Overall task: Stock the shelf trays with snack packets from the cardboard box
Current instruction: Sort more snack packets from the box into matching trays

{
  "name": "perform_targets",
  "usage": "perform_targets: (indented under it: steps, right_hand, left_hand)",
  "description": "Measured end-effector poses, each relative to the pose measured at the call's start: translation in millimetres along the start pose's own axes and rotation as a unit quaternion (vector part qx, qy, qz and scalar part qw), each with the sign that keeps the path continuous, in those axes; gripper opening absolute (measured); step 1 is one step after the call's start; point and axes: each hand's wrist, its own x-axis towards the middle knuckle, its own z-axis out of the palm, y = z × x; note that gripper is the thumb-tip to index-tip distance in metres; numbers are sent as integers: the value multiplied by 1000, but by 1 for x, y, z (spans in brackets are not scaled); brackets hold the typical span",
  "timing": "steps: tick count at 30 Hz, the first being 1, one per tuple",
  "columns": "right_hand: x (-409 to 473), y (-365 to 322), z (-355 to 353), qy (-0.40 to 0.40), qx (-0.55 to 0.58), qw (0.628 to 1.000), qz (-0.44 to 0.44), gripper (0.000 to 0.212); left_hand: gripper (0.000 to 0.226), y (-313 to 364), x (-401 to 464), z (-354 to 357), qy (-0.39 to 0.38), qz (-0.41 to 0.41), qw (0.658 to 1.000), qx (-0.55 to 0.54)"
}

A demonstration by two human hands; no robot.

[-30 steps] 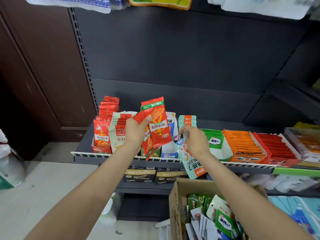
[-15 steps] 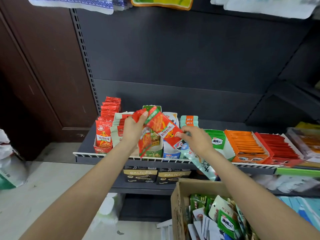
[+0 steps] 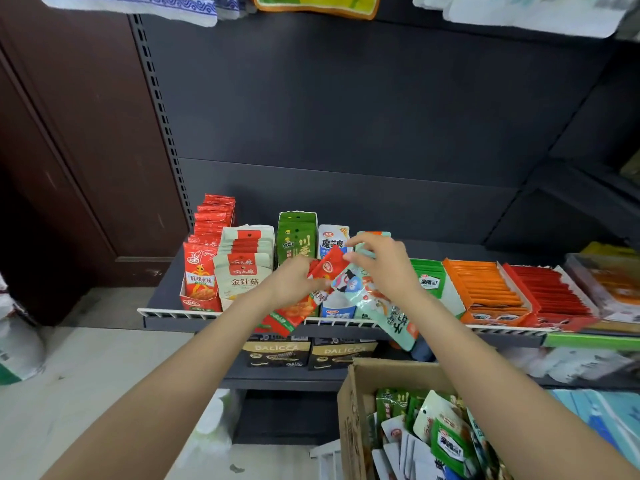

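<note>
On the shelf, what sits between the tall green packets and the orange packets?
In the head view, between the green packets and orange packets: blue-and-white packets, a green-and-white tray, and both hands holding packets.

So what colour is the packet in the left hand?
Mostly red with a green end, seen in the head view: the packet held by the left hand.

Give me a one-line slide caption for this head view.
Left hand and right hand sort red packets and a teal packet before stocked shelf trays.
</note>
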Motion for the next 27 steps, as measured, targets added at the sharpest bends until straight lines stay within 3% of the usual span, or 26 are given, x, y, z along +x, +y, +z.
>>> perform_targets:
  steps: [2,4,6,8,12,14,16,18,19,21,22,24,25,27]
  right_hand:
    - [-1,9,-4,31,27,999,35,16]
    - [-1,12,-3,39,19,998,41,15]
    - [0,11,2,54,23,998,35,14]
    - [0,6,7,75,37,996,32,16]
    - [1,-2,11,70,56,996,5,18]
    - [-1,-1,12,49,95,994,40,29]
    - [-5,8,12,3,122,983,137,49]
    - [-13,22,13,-62,191,941,274,64]
    - [-17,28,14,-88,260,901,337,63]
    - [-22,38,14,-108,429,804,396,47]
    - [-24,41,13,-92,487,776,390,36]
    - [-23,48,11,-40,511,778,364,18]
    - [-21,51,8,-3,492,796,353,14]
    - [-15,59,-3,55,403,852,329,25]
  left_hand:
    - [18,-5,-1,2,28,-24,994,-101]
    - [14,-2,-3,5,49,-60,962,-261]
    - [17,3,0,10,49,-87,933,-345]
    - [23,9,1,16,42,-80,933,-349]
    - [11,14,6,20,73,-44,948,-307]
    - [10,11,10,18,112,-52,935,-332]
    - [7,5,14,15,146,-66,915,-371]
    - [6,0,16,14,157,-81,890,-421]
    - [7,-3,18,16,158,-91,878,-442]
    - [8,-6,22,19,152,-97,869,-460]
    - [9,-5,24,21,144,-96,871,-459]
    - [12,-3,27,26,130,-86,879,-451]
    - [14,-1,29,28,130,-77,886,-439]
    - [17,2,34,33,160,-71,893,-414]
